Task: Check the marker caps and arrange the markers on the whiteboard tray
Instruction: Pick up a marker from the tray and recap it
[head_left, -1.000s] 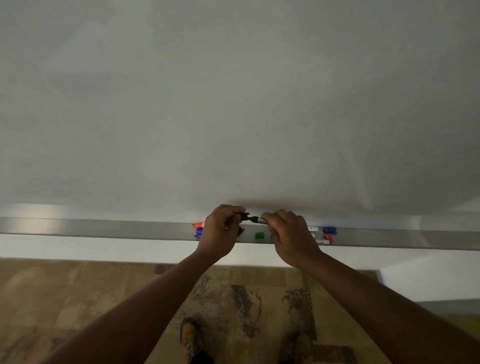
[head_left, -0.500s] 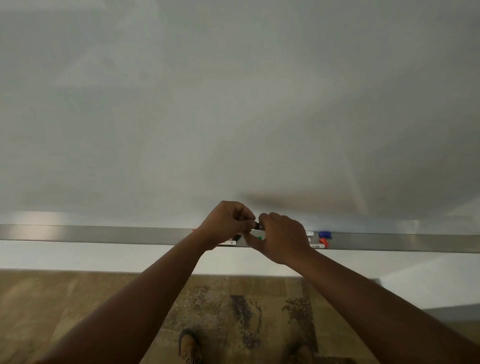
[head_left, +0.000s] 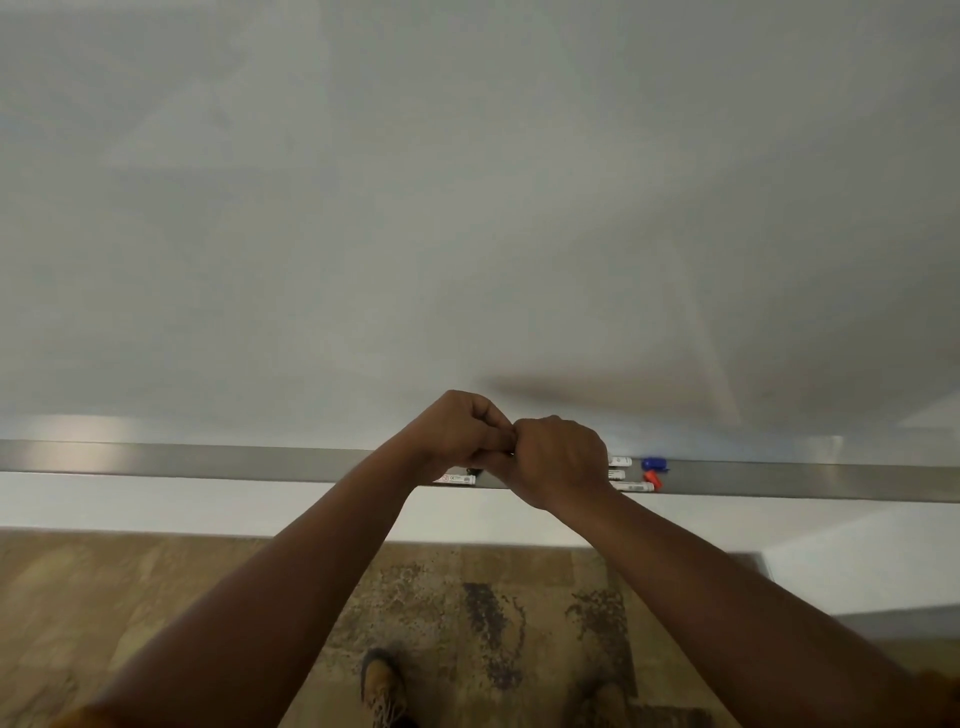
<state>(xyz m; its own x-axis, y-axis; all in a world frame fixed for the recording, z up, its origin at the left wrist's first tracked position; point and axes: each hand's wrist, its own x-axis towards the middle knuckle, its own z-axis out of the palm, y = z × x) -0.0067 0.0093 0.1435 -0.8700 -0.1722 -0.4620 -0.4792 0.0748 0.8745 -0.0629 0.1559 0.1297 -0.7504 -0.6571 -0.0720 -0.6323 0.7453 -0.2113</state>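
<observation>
Both hands are curled and pressed knuckle to knuckle just above the whiteboard tray (head_left: 208, 460). The left hand (head_left: 457, 434) and the right hand (head_left: 558, 460) touch where their fingers meet, and whatever they hold is hidden inside the fists, so I cannot tell what either one grips. Just below the left hand a white marker barrel (head_left: 457, 479) lies on the tray, with a dark tip or cap beside it. Just right of the right hand three white marker ends (head_left: 621, 474) lie side by side along the tray; beyond them sit a blue cap (head_left: 653, 463) and a red cap (head_left: 651, 478), close together. The whiteboard (head_left: 467, 208) rises behind the hands. Below the forearms lie a patterned carpet (head_left: 493, 623) and a tan boot (head_left: 382, 686).
</observation>
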